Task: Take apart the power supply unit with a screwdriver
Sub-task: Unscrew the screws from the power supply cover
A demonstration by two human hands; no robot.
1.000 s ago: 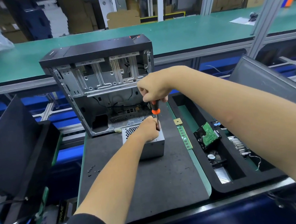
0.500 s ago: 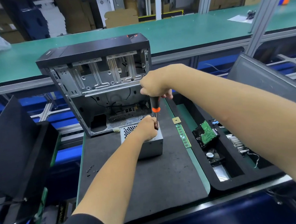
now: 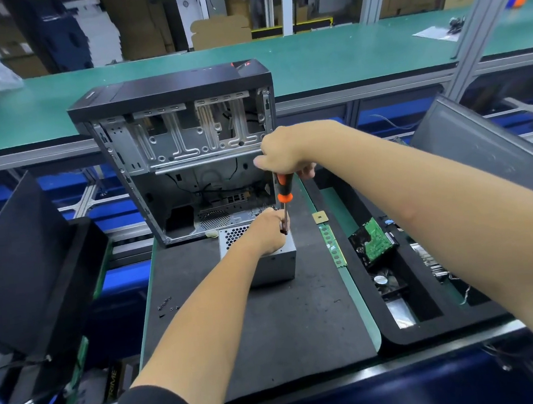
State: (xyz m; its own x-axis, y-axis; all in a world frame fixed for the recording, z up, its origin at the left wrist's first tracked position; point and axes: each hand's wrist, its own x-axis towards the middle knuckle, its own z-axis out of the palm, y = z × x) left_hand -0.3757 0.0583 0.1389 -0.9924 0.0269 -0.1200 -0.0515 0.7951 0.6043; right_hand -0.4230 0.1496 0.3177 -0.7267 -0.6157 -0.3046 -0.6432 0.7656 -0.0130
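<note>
Right now the power supply unit (image 3: 272, 263) is sitting on the dark mat (image 3: 270, 325) of the bench, just in front of the open computer case (image 3: 186, 157). It is looking like a stiff sheet-metal box with a perforated top, probably fairly heavy for its bulk and smooth on its sides, so it is likely to slide on the mat under a turning force unless pressed down from above. Its flat top and its corners are seeming the sensible places to hold; the edges may be sharp.

The left hand (image 3: 266, 234) is resting on top of the box at its far right corner, fingers curled around the lower shaft of the screwdriver (image 3: 283, 205), apparently steadying the tip. The tip itself and any screw are being hidden by that hand. The right hand (image 3: 283, 156) is hovering above, fingers wrapped round the black-and-orange handle, the tool standing nearly upright.

To the right, a memory stick (image 3: 332, 244) is lying on the bench's green strip, and a hard drive (image 3: 373, 240) is sitting in the black foam tray (image 3: 401, 335).
</note>
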